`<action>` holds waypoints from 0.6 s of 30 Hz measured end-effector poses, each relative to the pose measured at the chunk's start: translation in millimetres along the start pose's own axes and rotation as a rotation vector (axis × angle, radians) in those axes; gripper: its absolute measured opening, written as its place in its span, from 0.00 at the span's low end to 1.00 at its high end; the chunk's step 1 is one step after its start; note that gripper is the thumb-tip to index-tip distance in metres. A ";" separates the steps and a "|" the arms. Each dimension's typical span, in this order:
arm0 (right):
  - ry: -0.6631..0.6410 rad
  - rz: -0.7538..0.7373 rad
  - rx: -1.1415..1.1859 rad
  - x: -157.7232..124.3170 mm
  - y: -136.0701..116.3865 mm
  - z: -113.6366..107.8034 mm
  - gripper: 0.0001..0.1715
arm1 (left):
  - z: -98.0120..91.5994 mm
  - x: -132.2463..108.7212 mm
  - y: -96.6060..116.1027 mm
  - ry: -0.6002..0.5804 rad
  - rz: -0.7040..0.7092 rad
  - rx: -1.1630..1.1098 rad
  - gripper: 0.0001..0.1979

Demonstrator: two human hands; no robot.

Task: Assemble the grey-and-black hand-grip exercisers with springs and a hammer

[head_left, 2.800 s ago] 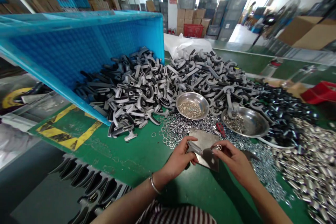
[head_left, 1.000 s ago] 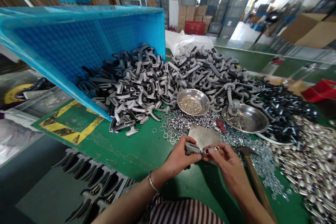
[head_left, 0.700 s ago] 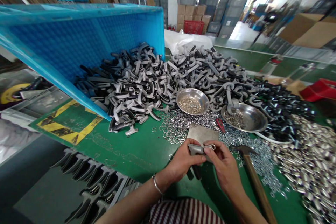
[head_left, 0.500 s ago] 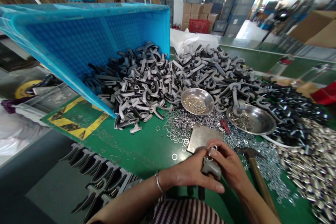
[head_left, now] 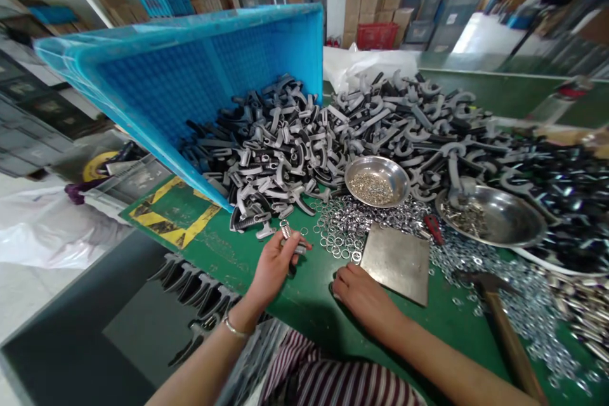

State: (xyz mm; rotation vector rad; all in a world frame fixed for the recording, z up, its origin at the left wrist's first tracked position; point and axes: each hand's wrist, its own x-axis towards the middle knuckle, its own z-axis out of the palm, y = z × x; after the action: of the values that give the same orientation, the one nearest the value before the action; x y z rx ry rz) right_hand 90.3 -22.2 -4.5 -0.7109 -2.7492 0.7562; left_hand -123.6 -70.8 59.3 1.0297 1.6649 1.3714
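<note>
My left hand [head_left: 273, 266] is closed around a grey metal handle part [head_left: 299, 248], with a spring-like coil [head_left: 285, 229] standing up at its fingertips. My right hand [head_left: 360, 295] rests low over the green table, its fingers curled beside the left edge of a square metal plate [head_left: 397, 261]; what its fingertips hold, if anything, is hidden. Loose metal rings [head_left: 339, 246] lie just beyond the right hand. A large heap of grey and black handle parts [head_left: 280, 152] spills from a tipped blue crate [head_left: 176, 70] behind both hands.
Two steel bowls, one in the middle [head_left: 403, 187] and one further right [head_left: 518, 219], hold small parts. A hammer [head_left: 507, 330] lies at the right among small nuts. A red tool [head_left: 432, 228] is near the plate. At lower left, a grey bin [head_left: 61, 336] holds finished-looking handles.
My hands have separated. The left has moved left with the handle part in it; the right has let go of that part and come down left of the plate. The view has shifted.
</note>
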 end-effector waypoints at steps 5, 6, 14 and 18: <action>0.322 0.311 0.555 -14.5 6.5 -36.0 0.09 | 66.5 -4.0 -2.4 -0.085 0.085 -0.025 0.17; 0.422 0.422 0.806 -20.2 7.3 -44.9 0.11 | 80.6 -4.3 -1.1 -0.132 0.131 -0.023 0.16; 0.532 0.608 1.660 -46.2 15.7 -65.6 0.17 | 146.4 -6.0 4.5 -0.294 0.246 0.072 0.15; 0.496 0.617 1.709 -49.4 23.0 -66.4 0.17 | 155.5 -6.6 0.2 -0.287 0.237 0.134 0.16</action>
State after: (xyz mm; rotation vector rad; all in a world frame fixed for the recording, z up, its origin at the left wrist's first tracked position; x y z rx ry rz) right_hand 162.8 -1.2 36.4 -0.9467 -0.7055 2.0792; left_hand 19.6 -14.9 34.8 1.4669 1.4708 1.2008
